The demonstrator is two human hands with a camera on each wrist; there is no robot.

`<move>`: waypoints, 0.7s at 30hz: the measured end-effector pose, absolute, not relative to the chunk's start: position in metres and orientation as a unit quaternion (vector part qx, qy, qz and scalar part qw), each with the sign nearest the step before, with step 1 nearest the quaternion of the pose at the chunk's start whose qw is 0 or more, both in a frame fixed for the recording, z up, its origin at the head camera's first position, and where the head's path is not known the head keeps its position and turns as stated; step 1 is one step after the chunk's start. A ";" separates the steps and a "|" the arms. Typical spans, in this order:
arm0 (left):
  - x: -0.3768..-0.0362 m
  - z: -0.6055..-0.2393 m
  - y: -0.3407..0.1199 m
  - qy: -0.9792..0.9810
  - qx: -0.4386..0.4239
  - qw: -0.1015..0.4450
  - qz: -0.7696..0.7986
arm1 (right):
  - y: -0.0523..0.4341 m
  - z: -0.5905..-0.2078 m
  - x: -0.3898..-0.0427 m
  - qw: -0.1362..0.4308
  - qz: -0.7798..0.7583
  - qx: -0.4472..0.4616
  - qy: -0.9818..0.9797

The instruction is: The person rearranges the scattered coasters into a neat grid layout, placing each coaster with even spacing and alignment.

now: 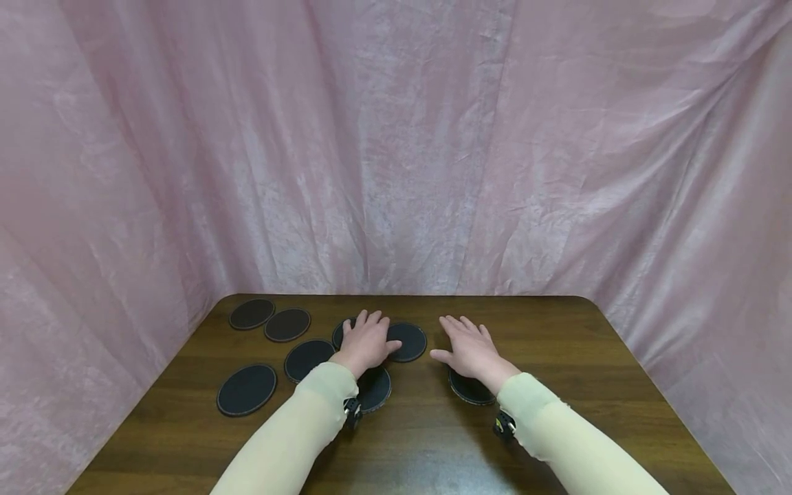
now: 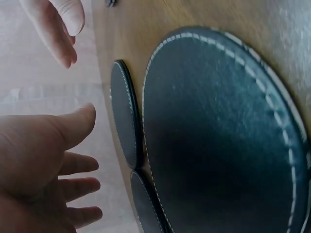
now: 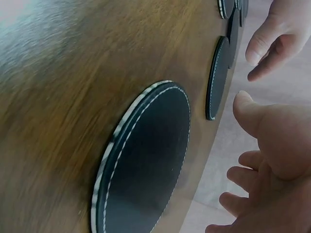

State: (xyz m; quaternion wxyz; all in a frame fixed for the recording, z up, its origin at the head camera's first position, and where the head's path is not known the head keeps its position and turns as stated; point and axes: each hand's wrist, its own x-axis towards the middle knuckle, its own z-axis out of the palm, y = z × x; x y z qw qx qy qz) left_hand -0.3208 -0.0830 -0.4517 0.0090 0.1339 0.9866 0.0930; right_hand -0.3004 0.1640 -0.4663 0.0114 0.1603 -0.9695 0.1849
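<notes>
Round black coasters with pale stitched edges lie flat on a brown wooden table. My left hand (image 1: 366,342), palm down with fingers spread, is above a cluster of them, covering part of a far coaster (image 1: 339,335). Beside its thumb lies another coaster (image 1: 408,342); below its wrist, a nearer coaster (image 1: 376,390) fills much of the left wrist view. My right hand (image 1: 469,348) extends past a single coaster (image 1: 467,390), overlapping its far part in the head view. Both hands hold nothing, and in the wrist views their fingers stay apart from the coasters.
More coasters lie to the left: a near one (image 1: 247,390), one beside the left wrist (image 1: 307,359), and a touching pair (image 1: 287,324) at the far left corner. The table (image 1: 594,385) has rounded far corners. Behind it hangs a pink velvet curtain (image 1: 421,151).
</notes>
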 end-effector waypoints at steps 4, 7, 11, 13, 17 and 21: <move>-0.324 -0.452 -0.082 0.987 0.133 0.013 0.085 | 0.157 -0.471 -0.308 0.002 0.182 0.155 -0.971; -0.325 -0.451 -0.081 0.987 0.134 0.018 0.083 | 0.151 -0.475 -0.313 -0.008 0.180 0.150 -0.972; -0.328 -0.454 -0.082 0.988 0.131 0.026 0.081 | 0.142 -0.476 -0.314 -0.023 0.175 0.146 -0.973; -0.331 -0.455 -0.082 0.988 0.130 0.027 0.079 | 0.139 -0.476 -0.315 -0.029 0.172 0.145 -0.974; -0.338 -0.460 -0.084 0.988 0.133 0.029 0.079 | 0.132 -0.469 -0.313 -0.036 0.168 0.141 -0.975; -0.343 -0.465 -0.088 0.986 0.139 0.028 0.083 | 0.128 -0.469 -0.316 -0.035 0.159 0.144 -0.976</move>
